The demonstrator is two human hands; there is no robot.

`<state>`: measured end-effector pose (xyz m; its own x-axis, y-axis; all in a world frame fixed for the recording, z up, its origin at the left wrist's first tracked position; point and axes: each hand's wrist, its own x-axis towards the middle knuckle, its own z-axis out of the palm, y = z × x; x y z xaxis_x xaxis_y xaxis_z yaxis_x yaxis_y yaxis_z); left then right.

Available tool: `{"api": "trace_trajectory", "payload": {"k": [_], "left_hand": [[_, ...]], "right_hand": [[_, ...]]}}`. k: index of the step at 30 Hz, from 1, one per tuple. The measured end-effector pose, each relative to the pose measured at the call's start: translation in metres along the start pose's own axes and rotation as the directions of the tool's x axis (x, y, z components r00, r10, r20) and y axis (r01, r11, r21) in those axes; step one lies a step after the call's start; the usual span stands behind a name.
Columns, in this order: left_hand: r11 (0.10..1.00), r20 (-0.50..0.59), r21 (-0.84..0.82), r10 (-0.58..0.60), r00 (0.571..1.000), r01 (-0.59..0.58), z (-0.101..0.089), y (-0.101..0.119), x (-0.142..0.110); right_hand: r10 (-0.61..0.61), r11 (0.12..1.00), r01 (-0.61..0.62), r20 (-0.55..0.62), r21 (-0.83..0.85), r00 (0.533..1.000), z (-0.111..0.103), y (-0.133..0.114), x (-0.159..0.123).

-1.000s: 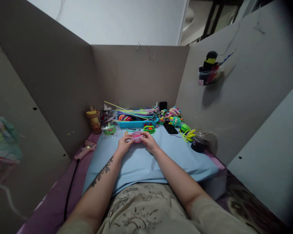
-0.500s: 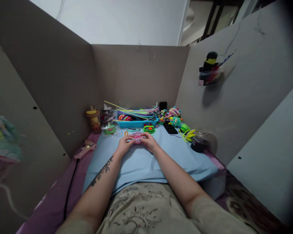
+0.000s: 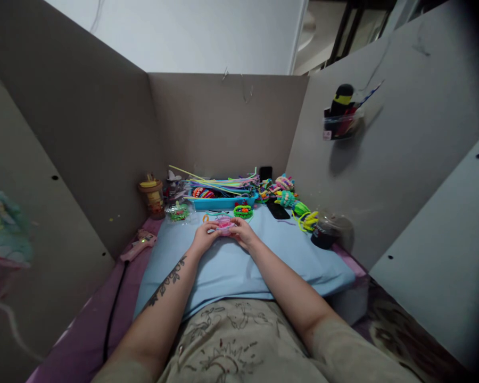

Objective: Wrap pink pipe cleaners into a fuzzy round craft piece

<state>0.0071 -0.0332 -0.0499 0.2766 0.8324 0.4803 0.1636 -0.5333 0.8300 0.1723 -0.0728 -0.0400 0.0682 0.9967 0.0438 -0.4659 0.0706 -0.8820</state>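
Between my two hands is a small pink and lilac pipe-cleaner piece (image 3: 224, 225), rounded in outline, held just above the blue cloth (image 3: 231, 271). My left hand (image 3: 204, 235) grips its left side with thumb and fingers. On its right side, my right hand (image 3: 243, 232) pinches it in the same way. Just behind my right hand sits a green pipe-cleaner piece (image 3: 242, 212) with orange and blue bits in its middle. An orange loop (image 3: 206, 218) lies on the cloth beyond my left hand.
A blue tray (image 3: 211, 203) of pipe cleaners stands at the back. To the left are a lidded cup (image 3: 153, 197) and a pink glue gun (image 3: 139, 246) with a black cord. Rightward lie a phone (image 3: 278, 209), colourful pipe-cleaner pieces (image 3: 287, 199) and a dark tub (image 3: 324, 234).
The view has shifted very slightly. Both hands stay on the pink and lilac piece, with no other clear movement.
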Motion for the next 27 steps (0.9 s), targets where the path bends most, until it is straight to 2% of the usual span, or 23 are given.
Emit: {"api": "trace_trajectory", "payload": {"k": [10,16,21,27], "left_hand": [[1.000,0.012,-0.008,-0.005,1.000,0.005,0.001,-0.002,0.000],[0.999,-0.002,-0.030,-0.036,0.999,0.036,-0.001,0.001,0.001],[0.996,-0.015,-0.074,-0.060,0.998,0.059,0.000,0.001,0.001],[0.981,-0.074,-0.152,-0.136,0.988,0.124,0.007,-0.004,-0.001]], "right_hand": [[-0.008,0.999,0.009,0.011,-0.051,1.000,-0.001,0.002,0.003],[-0.118,0.971,0.121,0.029,-0.207,0.993,-0.005,-0.004,0.001],[-0.265,0.881,0.268,0.062,-0.390,0.962,-0.008,-0.008,0.000],[-0.368,0.677,0.394,0.178,-0.622,0.913,-0.003,-0.002,-0.001]]}}
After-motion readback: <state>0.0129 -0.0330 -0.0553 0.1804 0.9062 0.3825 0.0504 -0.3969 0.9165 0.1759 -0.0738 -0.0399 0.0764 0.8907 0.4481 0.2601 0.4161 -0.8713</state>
